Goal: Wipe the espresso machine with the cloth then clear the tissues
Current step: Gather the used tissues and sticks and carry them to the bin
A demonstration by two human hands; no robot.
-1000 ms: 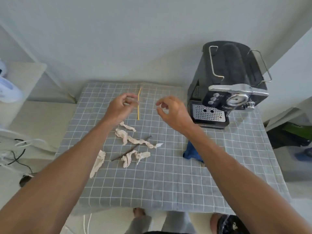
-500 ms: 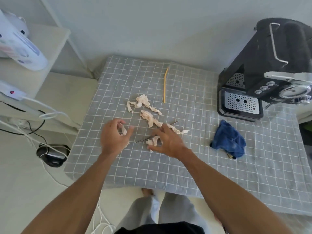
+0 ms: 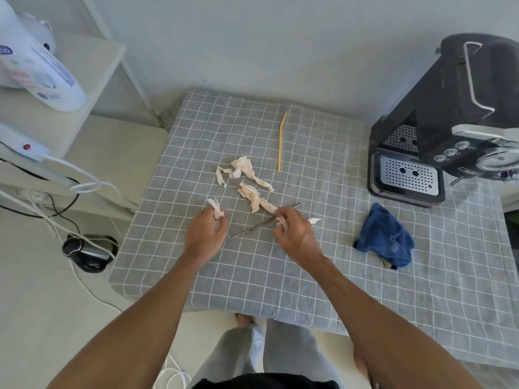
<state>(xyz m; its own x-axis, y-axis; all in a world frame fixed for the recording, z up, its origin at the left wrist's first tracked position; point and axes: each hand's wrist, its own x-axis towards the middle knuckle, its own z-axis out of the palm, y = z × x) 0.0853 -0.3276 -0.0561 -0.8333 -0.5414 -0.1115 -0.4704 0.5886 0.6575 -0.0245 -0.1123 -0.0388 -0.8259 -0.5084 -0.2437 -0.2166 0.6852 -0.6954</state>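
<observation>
Crumpled beige tissues lie mid-table: one twisted piece (image 3: 244, 171) farther back and another (image 3: 254, 198) just beyond my hands. My left hand (image 3: 206, 234) grips a small tissue scrap (image 3: 215, 206) that sticks up from its fingers. My right hand (image 3: 293, 234) pinches another tissue piece (image 3: 313, 220) beside a thin dark stick (image 3: 262, 221). The blue cloth (image 3: 386, 240) lies bunched to the right, untouched. The black espresso machine (image 3: 449, 122) stands at the back right.
A yellow straw (image 3: 280, 141) lies behind the tissues on the grey checked tablecloth (image 3: 309, 276). A white appliance (image 3: 36, 66) sits on a shelf at the left, with cables and a dark object (image 3: 90, 252) on the floor below.
My hands came down from near the straw to the tissues at mid-table. Each has closed on a tissue piece. The view has swung left and down.
</observation>
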